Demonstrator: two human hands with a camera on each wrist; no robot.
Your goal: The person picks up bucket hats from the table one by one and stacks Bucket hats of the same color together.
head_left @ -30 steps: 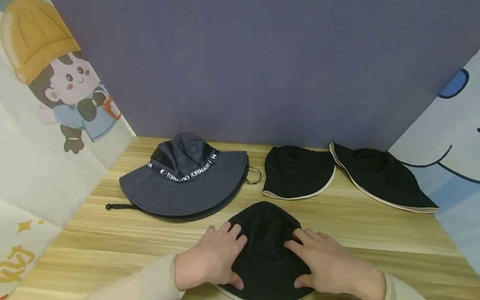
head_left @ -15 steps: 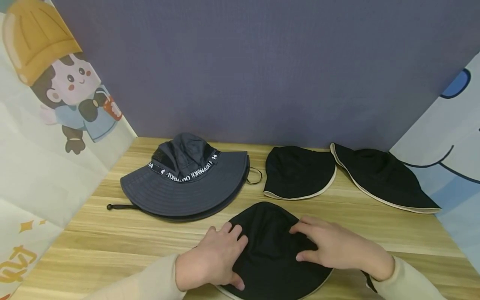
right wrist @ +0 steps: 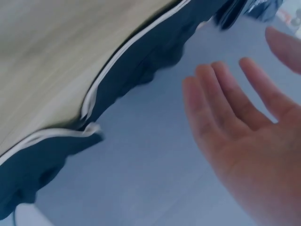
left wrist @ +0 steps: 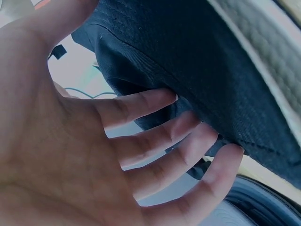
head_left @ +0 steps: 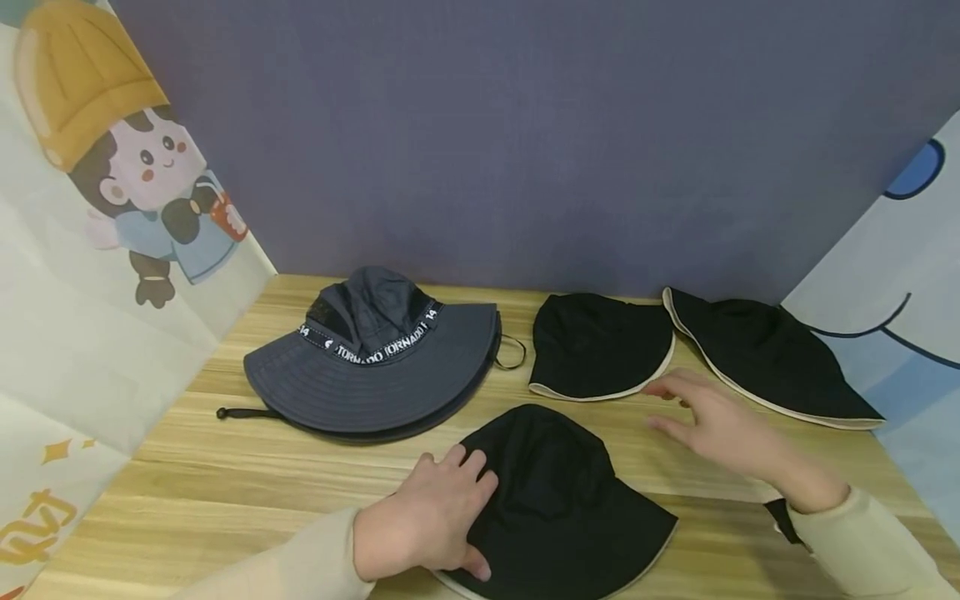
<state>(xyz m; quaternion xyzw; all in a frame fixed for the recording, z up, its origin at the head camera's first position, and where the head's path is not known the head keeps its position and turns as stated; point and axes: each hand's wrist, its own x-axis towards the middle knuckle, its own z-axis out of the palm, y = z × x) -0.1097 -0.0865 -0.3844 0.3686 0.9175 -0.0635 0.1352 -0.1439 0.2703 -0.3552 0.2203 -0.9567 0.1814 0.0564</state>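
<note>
While your left hand point(head_left: 427, 517) rests on the left side of the near black hat point(head_left: 555, 508), your right hand point(head_left: 716, 421) hangs to the right of it, holding nothing. The left fingers are spread over the hat's side, with the thumb apart from them on the brim; the right fingers stand apart from the thumb.

That hat sits at the front of the surface point(head_left: 225, 492), crown away from you. The step in hand looks like settling its shape and position. The next move would call for steadying it with the left fingers; if you want another hat, the right fingers, just in front of the middle black hat point(head_left: 600, 346) and the right black hat point(head_left: 772, 354), would need to pinch a pale-edged brim.

As for writing, the band point(head_left: 375, 354) on the gray hat point(head_left: 352, 392) reads "TORNADO" in white, repeated, with "14" near its right end. You can't make out the yellow lettering point(head_left: 37, 529) on the left panel point(head_left: 60, 358), and no label shows on the black hats.
</note>
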